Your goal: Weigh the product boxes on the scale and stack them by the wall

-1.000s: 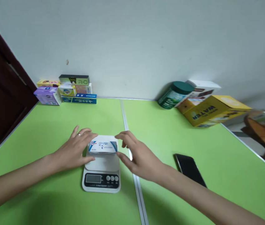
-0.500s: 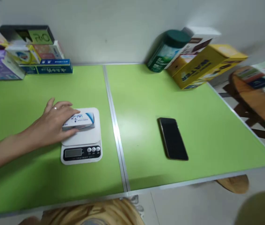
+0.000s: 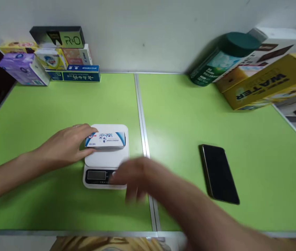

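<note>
A white kitchen scale lies on the green table, its display dark. On its platform rests a small white and blue box, lying on its long side. My left hand grips the left end of this box between thumb and fingers. My right hand, smeared by motion, is over the scale's lower right corner and covers its buttons. One finger points at the control panel; whether it touches a button I cannot tell.
A black phone lies to the right. Stacked boxes stand at the back left beside a purple pack. At the back right a green bottle leans near a yellow box. A metal seam divides the table.
My right hand has come in from the lower right to the scale's panel. My left hand has shifted to the box's left end, leaving more of it showing. The view has turned left.
</note>
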### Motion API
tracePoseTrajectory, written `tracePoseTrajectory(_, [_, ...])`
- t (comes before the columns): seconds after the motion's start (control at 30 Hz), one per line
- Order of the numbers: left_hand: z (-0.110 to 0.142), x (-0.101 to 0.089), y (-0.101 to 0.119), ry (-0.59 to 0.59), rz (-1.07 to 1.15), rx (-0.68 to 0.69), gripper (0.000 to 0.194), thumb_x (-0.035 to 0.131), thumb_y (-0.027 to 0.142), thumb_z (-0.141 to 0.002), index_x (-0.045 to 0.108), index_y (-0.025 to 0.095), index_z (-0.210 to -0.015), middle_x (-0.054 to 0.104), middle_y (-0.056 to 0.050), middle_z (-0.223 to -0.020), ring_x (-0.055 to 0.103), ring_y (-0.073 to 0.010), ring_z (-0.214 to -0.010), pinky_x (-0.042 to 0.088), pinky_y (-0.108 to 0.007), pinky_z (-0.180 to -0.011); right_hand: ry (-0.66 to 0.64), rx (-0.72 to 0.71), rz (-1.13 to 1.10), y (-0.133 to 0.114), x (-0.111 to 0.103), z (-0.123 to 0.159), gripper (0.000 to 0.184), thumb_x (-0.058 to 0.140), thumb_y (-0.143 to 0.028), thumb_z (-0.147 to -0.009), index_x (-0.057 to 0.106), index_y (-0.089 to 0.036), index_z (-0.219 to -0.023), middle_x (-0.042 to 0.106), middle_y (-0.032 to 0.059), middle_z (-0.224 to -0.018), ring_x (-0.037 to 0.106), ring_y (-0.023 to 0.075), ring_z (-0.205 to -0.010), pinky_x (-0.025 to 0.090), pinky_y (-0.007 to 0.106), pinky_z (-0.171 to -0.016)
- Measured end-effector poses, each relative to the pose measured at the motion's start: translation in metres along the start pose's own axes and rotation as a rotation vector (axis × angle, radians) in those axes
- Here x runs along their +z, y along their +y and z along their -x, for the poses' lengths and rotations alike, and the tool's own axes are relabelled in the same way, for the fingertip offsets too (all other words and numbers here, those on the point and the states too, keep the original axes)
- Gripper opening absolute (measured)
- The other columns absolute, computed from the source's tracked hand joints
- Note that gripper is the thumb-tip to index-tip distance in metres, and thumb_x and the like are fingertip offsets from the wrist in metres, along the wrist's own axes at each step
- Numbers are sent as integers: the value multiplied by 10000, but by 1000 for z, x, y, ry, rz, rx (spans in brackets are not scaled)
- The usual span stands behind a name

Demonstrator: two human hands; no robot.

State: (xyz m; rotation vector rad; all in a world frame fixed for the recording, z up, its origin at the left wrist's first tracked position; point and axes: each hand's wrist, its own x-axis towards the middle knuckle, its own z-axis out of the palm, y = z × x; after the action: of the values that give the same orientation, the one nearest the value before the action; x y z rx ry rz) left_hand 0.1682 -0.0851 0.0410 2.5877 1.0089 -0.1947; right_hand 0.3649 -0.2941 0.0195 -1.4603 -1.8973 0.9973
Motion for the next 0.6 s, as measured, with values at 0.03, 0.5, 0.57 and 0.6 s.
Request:
tracePoseTrajectory(0.03, [2,-1,2,-11,36,-25,423,514,419,-803,559,209,-1168,638,-93,-1124,608,-278,-982,490,-391,-812,25,1,15,4,-23,-34,614,638,-389,-799,393,-433,-1360,539,35,-1239,626,266,-964,595,420,-671])
tracePoseTrajectory(0.5, [-157,-3,121,219,336,91,194,589,347,-796,564,191,-909,607,-33,-892,600,-187,-737,468,-284,-611,781,217,-334,136,-157,-61,477,628,-421,-779,459,-202,-1169,537,83,-1087,578,133,-713,530,348,-684])
tracePoseTrajectory(0.57, [-208,8,152,285,362,98,199,610,322,-786,567,182,-922,593,-49,-937,608,-192,-768,480,-297,-660,946,297,-476,173,-176,-54,468,630,-447,-745,473,-203,-1111,532,68,-1050,608,145,-723,544,374,-711])
tracePoseTrajectory(0.6, [-233,14,167,312,359,102,216,627,304,-777,571,181,-946,584,-61,-977,615,-202,-804,484,-306,-695,991,327,-522,190,-186,-53,476,639,-442,-722,477,-203,-1101,534,67,-1050,621,155,-743,548,391,-740])
